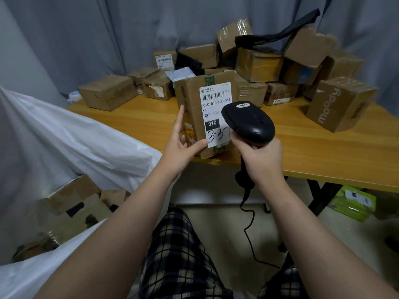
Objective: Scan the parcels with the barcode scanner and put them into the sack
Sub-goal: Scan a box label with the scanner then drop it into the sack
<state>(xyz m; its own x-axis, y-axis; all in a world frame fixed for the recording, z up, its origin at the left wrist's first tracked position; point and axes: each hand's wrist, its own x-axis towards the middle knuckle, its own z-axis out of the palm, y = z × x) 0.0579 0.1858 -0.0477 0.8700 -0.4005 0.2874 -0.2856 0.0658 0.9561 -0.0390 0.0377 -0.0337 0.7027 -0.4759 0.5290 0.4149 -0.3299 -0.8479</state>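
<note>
Holding a cardboard parcel (192,98) upright at the tabletop's (306,152) near edge in the left grip (180,145); clutching the barcode scanner (250,124) in the right grip (262,157), just before the shipping label (216,104); white sack (75,134) alongside, left.

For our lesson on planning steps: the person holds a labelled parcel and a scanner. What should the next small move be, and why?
Probably lift the barcode scanner to aim at the barcode. The left hand holds the parcel upright, label facing out, while the scanner in the right hand overlaps the label's lower right, below the bars.
</note>
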